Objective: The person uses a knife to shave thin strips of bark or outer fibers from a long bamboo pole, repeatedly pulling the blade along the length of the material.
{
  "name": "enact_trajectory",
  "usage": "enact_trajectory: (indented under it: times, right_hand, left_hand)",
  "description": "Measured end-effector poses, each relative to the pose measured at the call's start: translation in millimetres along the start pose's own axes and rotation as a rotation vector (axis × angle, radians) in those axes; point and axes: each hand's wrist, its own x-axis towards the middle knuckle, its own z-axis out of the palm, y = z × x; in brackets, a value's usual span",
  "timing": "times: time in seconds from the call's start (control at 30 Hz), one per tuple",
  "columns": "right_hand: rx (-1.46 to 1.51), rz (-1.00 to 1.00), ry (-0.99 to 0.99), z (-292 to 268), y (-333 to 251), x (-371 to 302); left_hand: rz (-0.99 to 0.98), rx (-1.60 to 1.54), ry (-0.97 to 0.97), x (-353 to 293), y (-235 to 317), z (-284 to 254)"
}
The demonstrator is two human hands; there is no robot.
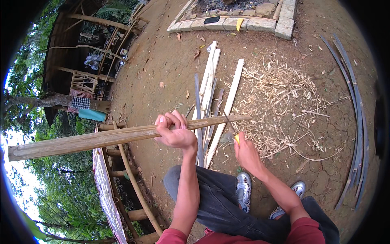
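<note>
My left hand (178, 131) is curled round a long brown bamboo slat (85, 141), raised in front of me. Its broad end reaches far to the left, and its narrower end lies above the ground to the right. In my right hand (250, 156) is a knife (236, 138) with a yellow handle. The thin dark blade crosses the slat near its narrow end; whether it bites into the surface cannot be made out. Pale stripped slats (230, 103) and darker strips (198, 97) lie on the ground beyond my hands.
Curly shavings (280, 91) are heaped right of the slats. Long dark bamboo strips (357, 122) curve along the far right. A brick border (260, 25) at the back bears a black phone (212, 20) and a yellow curved object (239, 24). A bamboo rail (138, 187) stands left.
</note>
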Motion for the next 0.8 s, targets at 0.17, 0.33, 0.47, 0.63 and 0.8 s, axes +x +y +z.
enact_trajectory:
  times: [0.17,0.33,0.47,0.63,0.8]
  right_hand:
    - [-0.033,0.098,-0.03,-2.6,28.1,13.0]
    - [0.021,-0.001,-0.101,-15.3,-2.9,1.7]
    - [0.01,0.132,-0.086,-1.1,36.7,9.2]
    - [0.102,0.105,-0.095,-15.1,4.1,2.5]
    - [-0.034,0.093,0.018,13.2,69.6,13.7]
  left_hand:
    - [-0.014,-0.028,0.013,3.0,-0.3,8.7]
    - [-0.044,0.024,-0.024,-3.4,-4.9,-3.5]
    - [-0.025,0.002,-0.051,-10.3,3.3,12.0]
    - [-0.045,0.007,-0.058,-2.5,-2.0,-4.8]
    - [-0.074,-0.025,-0.06,-4.5,-0.9,5.6]
